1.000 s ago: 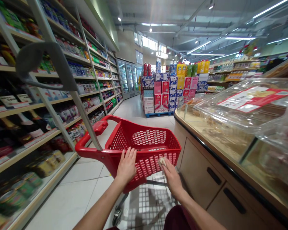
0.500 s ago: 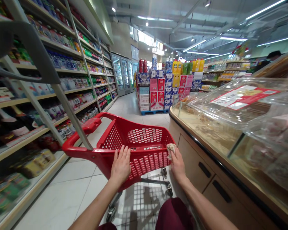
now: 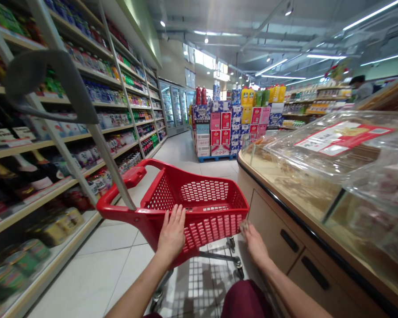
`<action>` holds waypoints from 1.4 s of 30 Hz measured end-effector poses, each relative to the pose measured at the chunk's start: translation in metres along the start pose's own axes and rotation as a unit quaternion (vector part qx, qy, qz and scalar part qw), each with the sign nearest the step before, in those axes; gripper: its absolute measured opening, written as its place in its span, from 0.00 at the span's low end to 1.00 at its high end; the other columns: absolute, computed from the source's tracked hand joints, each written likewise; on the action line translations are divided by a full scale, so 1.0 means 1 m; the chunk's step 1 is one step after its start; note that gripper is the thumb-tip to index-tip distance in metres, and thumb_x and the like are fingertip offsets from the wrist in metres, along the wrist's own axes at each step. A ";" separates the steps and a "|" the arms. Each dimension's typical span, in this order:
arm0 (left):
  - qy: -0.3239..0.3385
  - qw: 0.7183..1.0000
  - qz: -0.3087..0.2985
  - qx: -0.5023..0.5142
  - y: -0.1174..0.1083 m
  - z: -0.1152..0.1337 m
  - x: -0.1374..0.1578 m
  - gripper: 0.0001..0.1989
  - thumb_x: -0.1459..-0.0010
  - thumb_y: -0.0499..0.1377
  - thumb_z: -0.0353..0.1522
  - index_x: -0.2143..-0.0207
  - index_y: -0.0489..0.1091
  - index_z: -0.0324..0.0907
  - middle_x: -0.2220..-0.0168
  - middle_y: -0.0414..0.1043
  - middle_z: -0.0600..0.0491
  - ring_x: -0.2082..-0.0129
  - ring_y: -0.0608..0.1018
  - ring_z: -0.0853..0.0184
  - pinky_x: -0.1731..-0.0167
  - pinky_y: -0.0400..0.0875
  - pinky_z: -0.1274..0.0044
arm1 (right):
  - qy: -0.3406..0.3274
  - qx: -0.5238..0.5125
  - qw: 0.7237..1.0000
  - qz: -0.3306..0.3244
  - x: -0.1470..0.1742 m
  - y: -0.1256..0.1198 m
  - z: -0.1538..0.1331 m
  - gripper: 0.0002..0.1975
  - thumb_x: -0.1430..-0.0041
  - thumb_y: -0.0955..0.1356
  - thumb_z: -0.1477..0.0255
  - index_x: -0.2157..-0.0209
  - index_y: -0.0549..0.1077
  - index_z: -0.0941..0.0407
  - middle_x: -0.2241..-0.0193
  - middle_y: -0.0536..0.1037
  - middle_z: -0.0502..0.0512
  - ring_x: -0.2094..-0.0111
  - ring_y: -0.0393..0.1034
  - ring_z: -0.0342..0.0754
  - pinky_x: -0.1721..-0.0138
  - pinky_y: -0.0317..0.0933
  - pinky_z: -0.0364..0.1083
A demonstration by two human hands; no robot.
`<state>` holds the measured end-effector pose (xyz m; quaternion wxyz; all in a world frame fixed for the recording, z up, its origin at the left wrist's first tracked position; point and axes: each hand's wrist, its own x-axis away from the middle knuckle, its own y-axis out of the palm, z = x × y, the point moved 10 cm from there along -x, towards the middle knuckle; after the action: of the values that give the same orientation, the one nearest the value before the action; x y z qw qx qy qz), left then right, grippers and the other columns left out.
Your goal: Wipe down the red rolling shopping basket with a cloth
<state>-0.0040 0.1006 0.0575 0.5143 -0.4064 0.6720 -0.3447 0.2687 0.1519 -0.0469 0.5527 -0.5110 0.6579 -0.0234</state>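
A red plastic shopping cart (image 3: 215, 227) stands side-on before me, its basket bare inside. My left hand (image 3: 172, 232) lies flat with fingers extended on the near rim and side of the basket. At the basket's right end, my right hand (image 3: 254, 244) has its fingers closed on a small, pale, crumpled cloth (image 3: 244, 226). The cloth is at the outer corner, just below the rim; contact with the plastic is hard to make out. A metal post with a grey handle (image 3: 81, 88) rises at the cart's left end.
Drink shelves (image 3: 86, 104) line the left. On the right a wooden counter (image 3: 285, 207) with clear packaged food (image 3: 343, 137) stands close to the cart. Stacked drink cartons (image 3: 219, 128) sit on a blue pallet ahead. Another person (image 3: 363, 88) is at the far right.
My right hand has slid down from the basket's top corner to lower on its outer end, cloth still in it. My left hand stays on the rim. The view has shifted slightly.
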 end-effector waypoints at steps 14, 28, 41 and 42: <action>-0.004 1.000 -0.020 0.011 0.000 0.004 0.003 0.31 0.54 0.48 0.29 0.44 0.51 0.32 0.40 0.47 0.44 0.40 0.48 0.59 0.43 0.42 0.65 | -0.083 0.000 0.996 -0.022 0.008 0.031 -0.084 0.23 0.41 0.55 0.78 0.46 0.58 0.47 0.45 0.60 0.50 0.43 0.52 0.46 0.47 0.56 0.50; -0.007 1.000 -0.013 -0.005 -0.001 0.005 0.005 0.30 0.51 0.47 0.29 0.44 0.50 0.32 0.40 0.48 0.45 0.40 0.47 0.60 0.43 0.43 0.65 | -0.182 0.002 0.983 -0.005 -0.007 0.022 -0.149 0.24 0.41 0.55 0.81 0.44 0.55 0.51 0.44 0.58 0.54 0.41 0.43 0.45 0.45 0.50 0.53; -0.057 0.998 0.035 -0.009 -0.017 -0.033 0.020 0.30 0.53 0.48 0.29 0.45 0.53 0.32 0.41 0.50 0.44 0.40 0.48 0.59 0.42 0.37 0.61 | -0.201 0.029 0.979 -0.022 -0.005 0.031 -0.169 0.25 0.42 0.54 0.82 0.44 0.55 0.53 0.45 0.60 0.55 0.40 0.41 0.47 0.45 0.50 0.54; -0.057 0.998 0.036 -0.010 -0.017 -0.036 0.022 0.30 0.53 0.48 0.29 0.45 0.53 0.32 0.41 0.50 0.44 0.40 0.48 0.59 0.42 0.37 0.62 | -0.190 0.023 0.982 -0.007 -0.012 0.027 -0.172 0.24 0.42 0.54 0.82 0.44 0.55 0.54 0.44 0.58 0.55 0.40 0.40 0.48 0.45 0.49 0.55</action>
<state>-0.0383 0.0752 0.0720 0.5599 -0.4060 0.6593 -0.2950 0.1204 0.0819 0.0122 0.6790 -0.4975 0.5370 0.0550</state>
